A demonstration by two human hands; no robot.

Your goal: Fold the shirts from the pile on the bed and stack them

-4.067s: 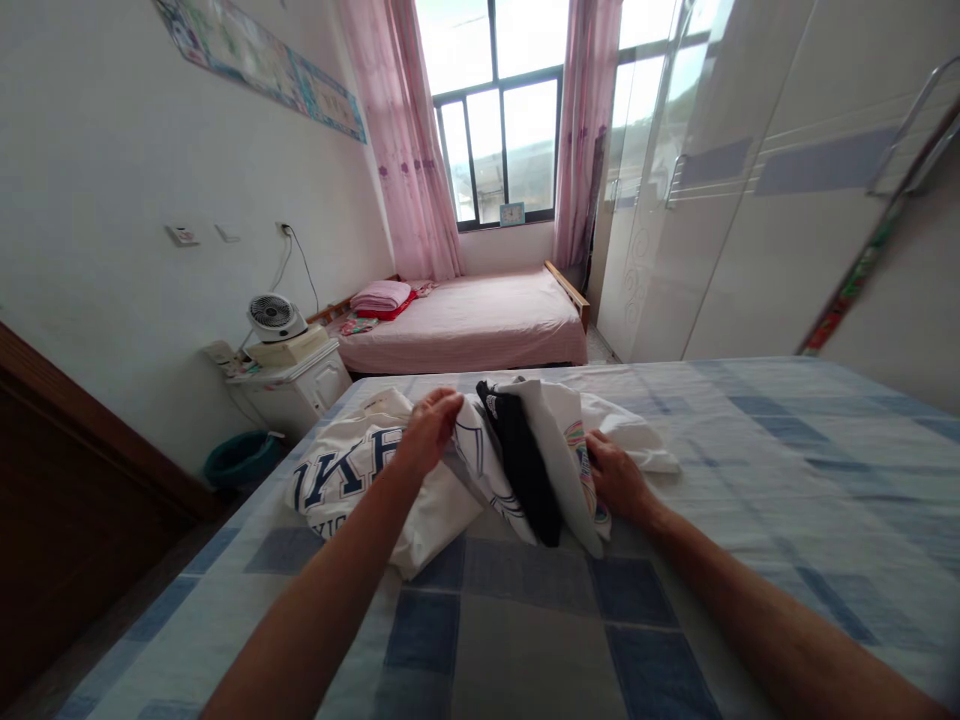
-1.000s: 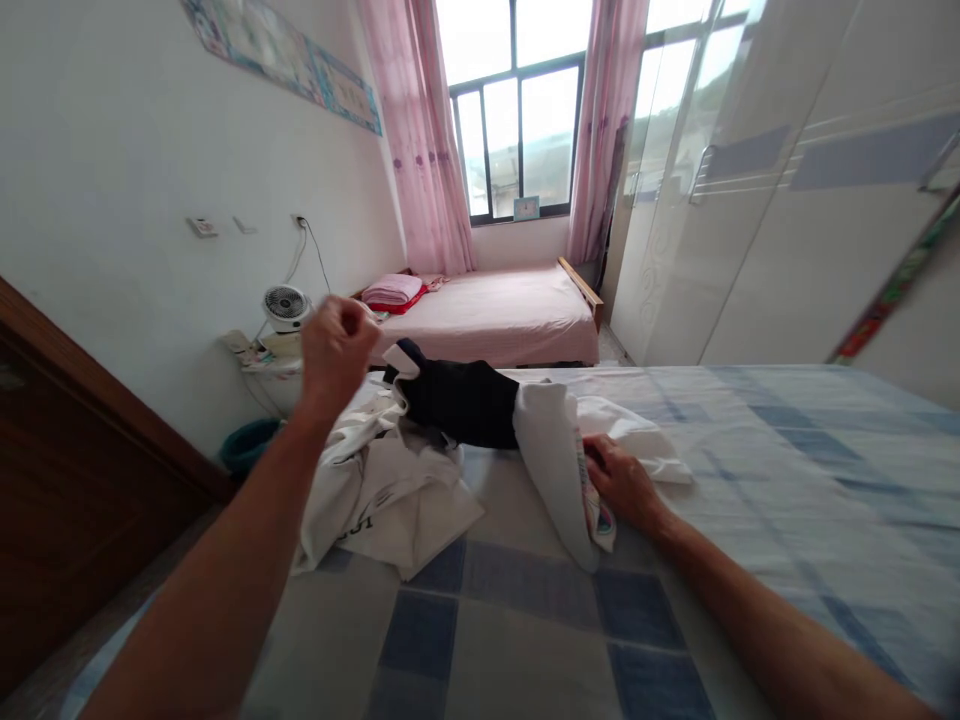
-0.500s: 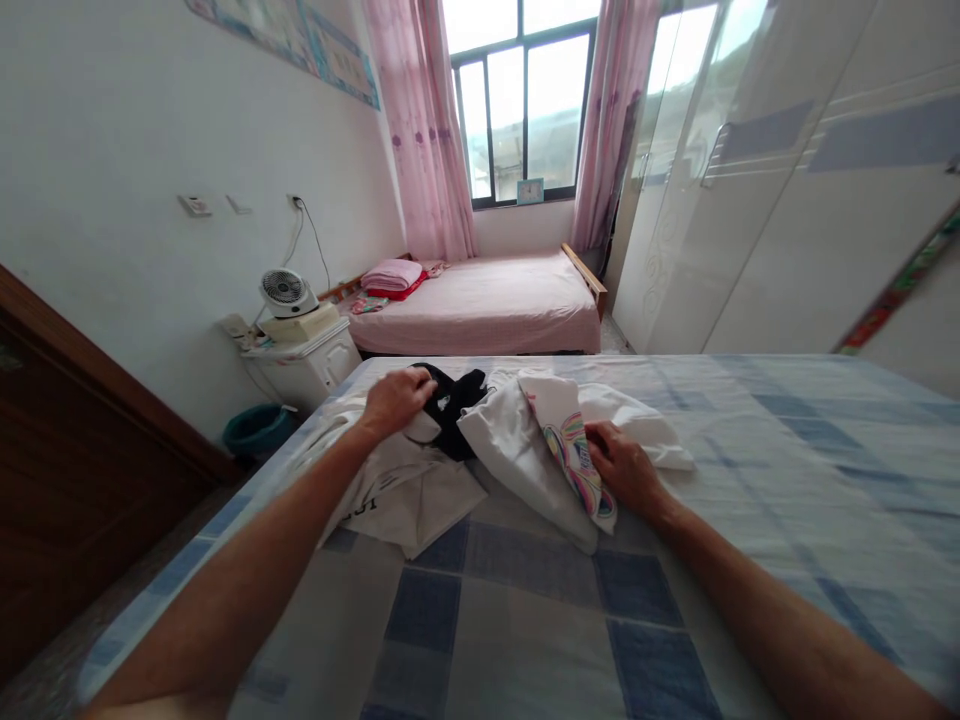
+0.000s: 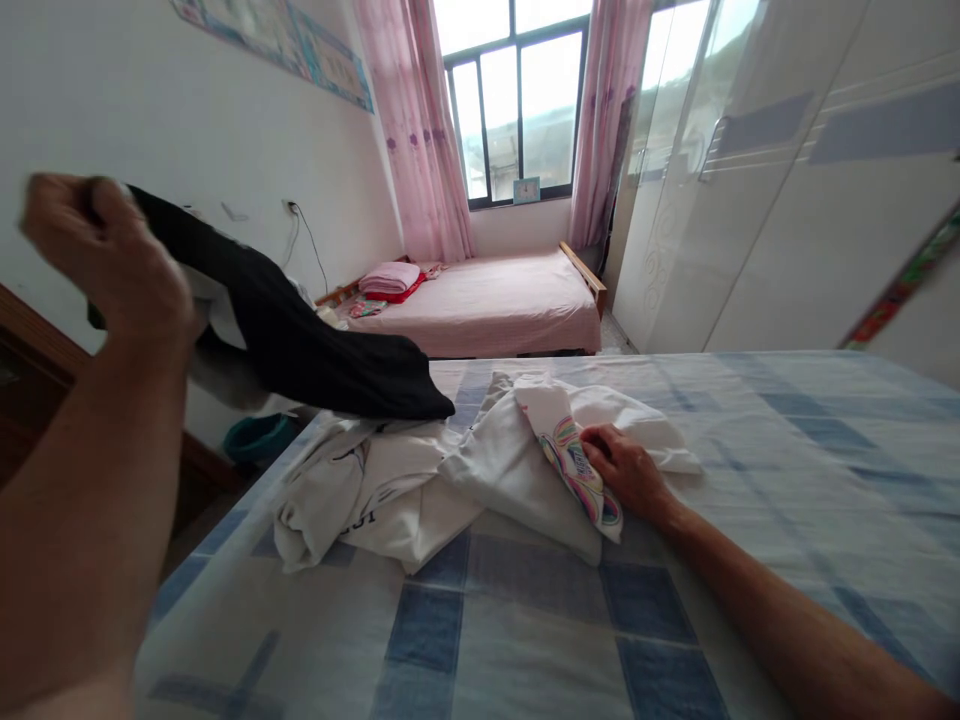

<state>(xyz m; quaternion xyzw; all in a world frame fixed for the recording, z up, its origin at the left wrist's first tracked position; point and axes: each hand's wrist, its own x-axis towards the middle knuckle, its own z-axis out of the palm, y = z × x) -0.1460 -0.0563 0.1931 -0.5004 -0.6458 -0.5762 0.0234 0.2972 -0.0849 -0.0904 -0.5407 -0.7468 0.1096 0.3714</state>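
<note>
High at the left, my left hand (image 4: 112, 240) is closed around a black garment (image 4: 315, 350) with a white patch, which stretches down to the right over the bed. Motion blurs this hand, and the garment's far side is hidden behind it. My right hand (image 4: 626, 470) rests closed at the edge of a white garment (image 4: 510, 470) with a colourful curved print, its fingers pinching the cloth beside the print. Left of that lies a crumpled white garment (image 4: 409, 520) with dark lettering, below the lifted black one.
Under the clothes spreads a blue-and-white checked bed sheet (image 4: 540, 640). Beyond is a second bed (image 4: 495, 300) with a pink cover and folded bedding (image 4: 390, 278). A teal bin (image 4: 259, 437) stands on the floor at left; white wardrobes (image 4: 750, 230) line the right.
My left hand has lifted the black garment from the pile and swung it up to the left. My right hand has stayed at the printed white garment.
</note>
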